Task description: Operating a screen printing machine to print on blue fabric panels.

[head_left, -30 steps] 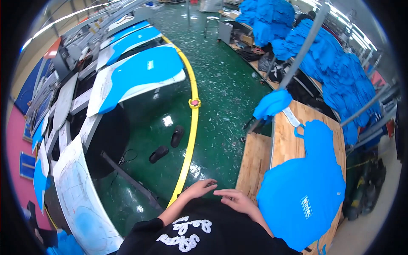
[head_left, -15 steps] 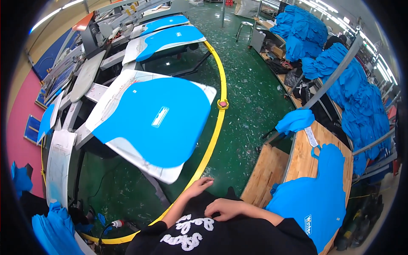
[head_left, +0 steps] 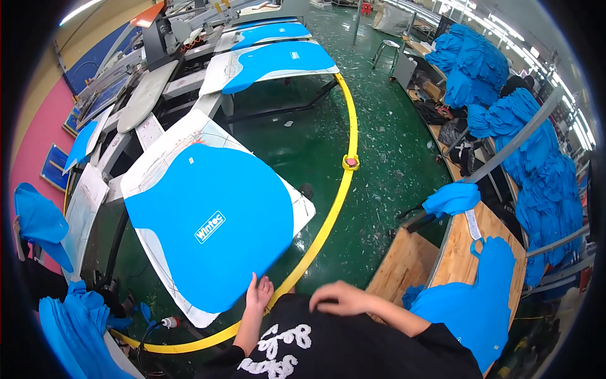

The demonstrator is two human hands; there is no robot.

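A blue cloth piece with a small white printed mark lies flat on a white board in front of me. My left hand is at the near edge of this board, palm up and fingers apart, with nothing in it. Whether its fingertips touch the cloth I cannot tell. In front of my torso hovers my right hand, its fingers loosely bent and nothing visible in them. To my right, another blue cloth piece with a loop and a white tag is spread on a wooden table.
More boards with blue cloth sit farther along the machine. A yellow rail curves around it, carrying a red button. Blue cloth heaps fill a bench at right. At far left, another person's hand holds blue cloth.
The nearest board with its blue cloth has come closer to me and turned. My left hand has moved left to its edge; my right hand has lifted slightly. Cloth at far left has been raised.
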